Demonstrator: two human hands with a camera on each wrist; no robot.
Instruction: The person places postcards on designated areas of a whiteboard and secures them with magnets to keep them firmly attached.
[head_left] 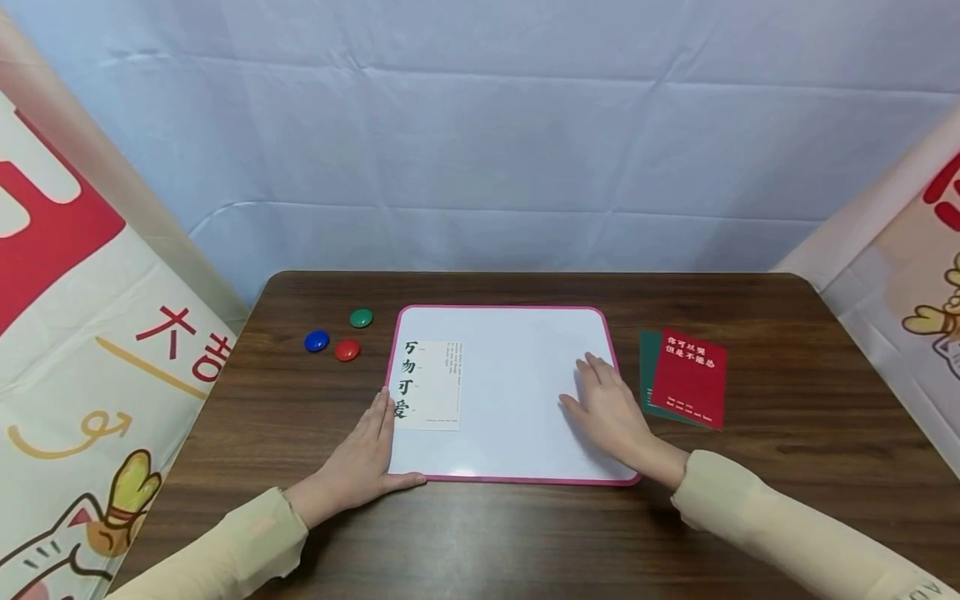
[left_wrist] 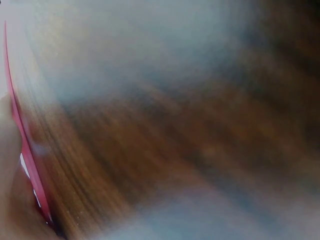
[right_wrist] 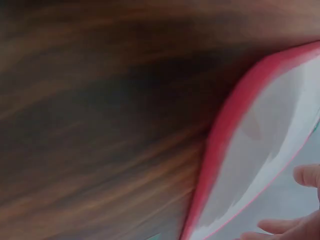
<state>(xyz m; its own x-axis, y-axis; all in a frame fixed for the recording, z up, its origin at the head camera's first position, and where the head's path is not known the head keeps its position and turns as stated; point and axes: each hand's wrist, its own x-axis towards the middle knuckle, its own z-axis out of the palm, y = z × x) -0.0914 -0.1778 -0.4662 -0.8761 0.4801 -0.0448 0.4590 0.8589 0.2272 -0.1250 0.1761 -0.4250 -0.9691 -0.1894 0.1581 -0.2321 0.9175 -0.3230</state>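
Note:
A whiteboard (head_left: 517, 400) with a pink rim lies flat on the table. On its left part sits a white card (head_left: 442, 396) printed with large dark characters and small text. My left hand (head_left: 356, 467) rests against the board's lower left corner, fingers straight along the left edge and thumb along the front edge. In the left wrist view, part of that hand shows beside the pink rim (left_wrist: 31, 165). Over the right part of the board is my right hand (head_left: 609, 412), fingers extended and holding nothing. The right wrist view catches its fingers (right_wrist: 310, 175) at the lower right.
Left of the board lie round green (head_left: 362, 317), blue (head_left: 317, 341) and red (head_left: 347, 350) magnets. To its right, a red card (head_left: 690, 383) with white text overlaps a dark green card (head_left: 648, 358). A pale cloth (head_left: 480, 150) hangs behind the wooden table (head_left: 795, 375).

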